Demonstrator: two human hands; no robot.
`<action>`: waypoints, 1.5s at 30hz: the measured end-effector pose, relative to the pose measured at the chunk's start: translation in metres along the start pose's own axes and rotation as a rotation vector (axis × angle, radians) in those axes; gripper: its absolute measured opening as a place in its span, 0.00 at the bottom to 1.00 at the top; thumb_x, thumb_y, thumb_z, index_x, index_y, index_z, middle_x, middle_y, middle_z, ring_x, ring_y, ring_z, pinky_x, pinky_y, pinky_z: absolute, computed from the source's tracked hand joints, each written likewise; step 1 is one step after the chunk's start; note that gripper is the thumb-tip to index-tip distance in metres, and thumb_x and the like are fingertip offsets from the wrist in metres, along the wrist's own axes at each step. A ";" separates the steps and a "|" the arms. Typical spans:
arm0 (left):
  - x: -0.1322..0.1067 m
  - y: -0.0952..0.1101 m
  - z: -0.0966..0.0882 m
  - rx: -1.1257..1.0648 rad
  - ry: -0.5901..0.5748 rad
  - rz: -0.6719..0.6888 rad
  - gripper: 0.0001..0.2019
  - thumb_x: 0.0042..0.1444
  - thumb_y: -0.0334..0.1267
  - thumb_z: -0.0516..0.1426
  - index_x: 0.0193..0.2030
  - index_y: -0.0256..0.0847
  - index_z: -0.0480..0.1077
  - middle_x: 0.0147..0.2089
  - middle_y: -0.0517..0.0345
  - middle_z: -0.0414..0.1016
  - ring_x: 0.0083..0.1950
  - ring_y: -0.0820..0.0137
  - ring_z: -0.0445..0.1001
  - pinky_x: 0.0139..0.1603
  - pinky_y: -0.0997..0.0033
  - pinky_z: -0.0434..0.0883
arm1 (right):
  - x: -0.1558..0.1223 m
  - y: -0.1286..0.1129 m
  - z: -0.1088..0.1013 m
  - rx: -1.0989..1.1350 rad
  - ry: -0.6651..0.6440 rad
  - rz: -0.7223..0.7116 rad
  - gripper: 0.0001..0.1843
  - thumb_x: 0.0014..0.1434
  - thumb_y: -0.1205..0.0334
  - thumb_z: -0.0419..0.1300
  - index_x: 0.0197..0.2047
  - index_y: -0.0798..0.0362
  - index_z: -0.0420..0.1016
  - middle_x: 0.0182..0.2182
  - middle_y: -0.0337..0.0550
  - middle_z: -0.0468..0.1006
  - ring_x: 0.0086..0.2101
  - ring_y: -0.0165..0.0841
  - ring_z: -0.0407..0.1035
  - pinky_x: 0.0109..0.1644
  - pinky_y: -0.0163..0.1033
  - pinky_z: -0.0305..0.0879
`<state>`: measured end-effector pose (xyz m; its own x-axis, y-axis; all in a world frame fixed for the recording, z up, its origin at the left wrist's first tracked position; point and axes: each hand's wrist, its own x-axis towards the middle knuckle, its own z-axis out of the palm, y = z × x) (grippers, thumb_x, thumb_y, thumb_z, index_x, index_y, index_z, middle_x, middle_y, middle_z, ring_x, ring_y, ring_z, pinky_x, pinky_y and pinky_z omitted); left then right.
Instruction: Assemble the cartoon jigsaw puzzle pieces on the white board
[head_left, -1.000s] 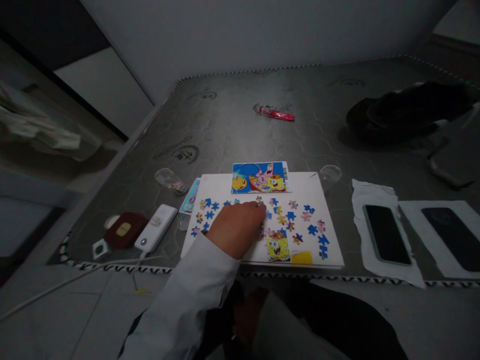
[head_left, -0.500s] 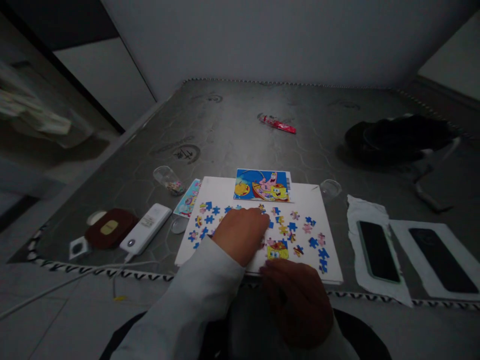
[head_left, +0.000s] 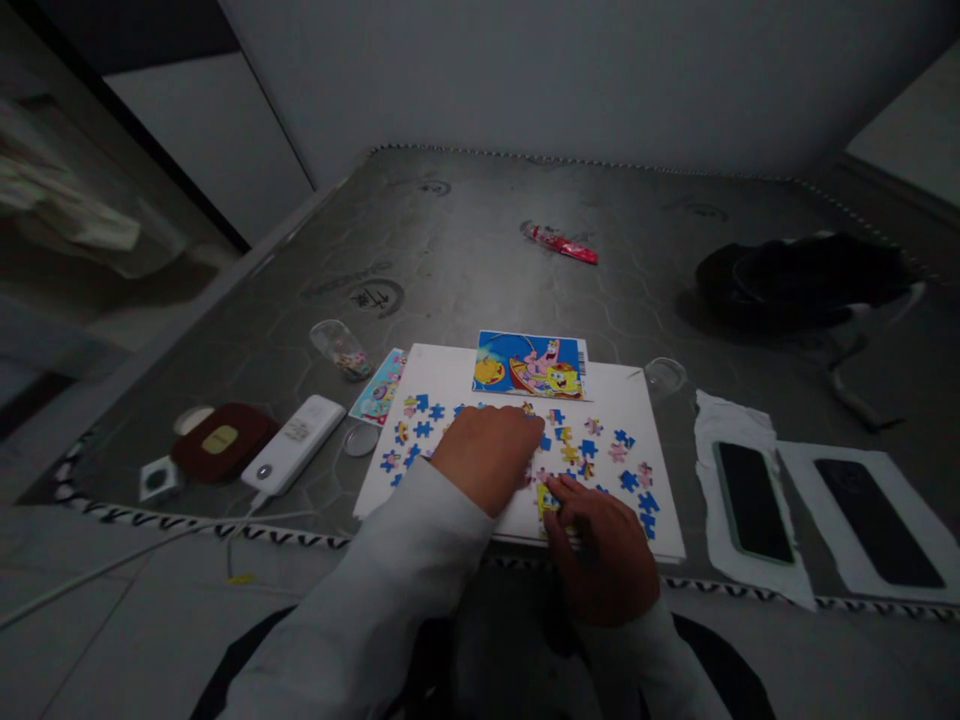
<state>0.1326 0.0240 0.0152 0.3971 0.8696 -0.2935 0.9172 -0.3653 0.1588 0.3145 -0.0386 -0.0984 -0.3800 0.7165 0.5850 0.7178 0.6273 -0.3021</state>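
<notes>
My left hand (head_left: pixel 487 460) rests palm down on the white puzzle board (head_left: pixel 630 395), among scattered blue, pink and yellow jigsaw pieces (head_left: pixel 422 430). Its fingertips are hidden against the board. My right hand (head_left: pixel 600 550) is at the board's front edge, with thumb and forefinger on a yellow SpongeBob jigsaw piece (head_left: pixel 547 500). Other assembled pieces there are partly covered by that hand. A SpongeBob and Patrick picture card (head_left: pixel 529 367) lies at the board's back edge.
Left of the board are a small printed card, a white power bank (head_left: pixel 294 443) and a dark red pouch (head_left: pixel 221 441). Clear plastic cups (head_left: pixel 664 377) stand nearby. Right are several phones (head_left: pixel 752 502) on white paper. Beyond lie a red tube (head_left: pixel 561 244) and a black bag (head_left: pixel 799 280).
My right hand has moved up from the front edge onto the yellow pieces. My left hand has shifted only slightly. The view has tilted a little.
</notes>
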 end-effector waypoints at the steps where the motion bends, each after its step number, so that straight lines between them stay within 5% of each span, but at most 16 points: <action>1: 0.000 0.000 0.000 0.000 0.003 -0.003 0.11 0.59 0.36 0.61 0.49 0.40 0.73 0.50 0.48 0.79 0.50 0.51 0.78 0.47 0.52 0.75 | 0.000 0.001 -0.001 0.006 -0.006 -0.009 0.05 0.61 0.67 0.61 0.38 0.48 0.68 0.44 0.44 0.84 0.48 0.35 0.77 0.53 0.42 0.67; 15: -0.001 0.000 0.002 0.012 0.043 0.012 0.12 0.59 0.36 0.61 0.49 0.41 0.74 0.48 0.50 0.80 0.49 0.51 0.79 0.45 0.51 0.75 | -0.007 0.015 -0.004 -0.028 -0.089 -0.106 0.03 0.61 0.62 0.63 0.39 0.46 0.75 0.48 0.39 0.83 0.49 0.35 0.77 0.51 0.44 0.68; 25: 0.003 0.000 -0.002 -0.010 0.013 0.027 0.12 0.59 0.34 0.61 0.50 0.41 0.74 0.50 0.51 0.79 0.50 0.53 0.78 0.45 0.54 0.74 | -0.013 0.016 -0.001 -0.059 -0.096 -0.085 0.14 0.62 0.61 0.63 0.51 0.48 0.74 0.48 0.39 0.83 0.49 0.34 0.77 0.52 0.44 0.67; 38: 0.004 -0.005 0.001 -0.033 0.016 0.041 0.13 0.54 0.37 0.65 0.47 0.42 0.74 0.47 0.52 0.80 0.47 0.54 0.78 0.43 0.57 0.73 | -0.011 0.015 -0.001 -0.063 -0.111 -0.079 0.03 0.62 0.61 0.63 0.41 0.44 0.77 0.48 0.37 0.83 0.50 0.35 0.76 0.52 0.45 0.66; 45: 0.005 -0.002 0.003 -0.033 0.022 0.036 0.14 0.55 0.38 0.65 0.48 0.42 0.74 0.48 0.51 0.79 0.48 0.53 0.78 0.44 0.56 0.73 | -0.012 0.015 0.001 -0.059 -0.086 -0.070 0.09 0.61 0.62 0.64 0.46 0.47 0.76 0.48 0.39 0.83 0.50 0.34 0.76 0.53 0.44 0.64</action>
<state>0.1327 0.0279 0.0106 0.4284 0.8635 -0.2660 0.9009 -0.3855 0.1996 0.3299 -0.0375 -0.1105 -0.4769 0.6968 0.5358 0.7199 0.6594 -0.2167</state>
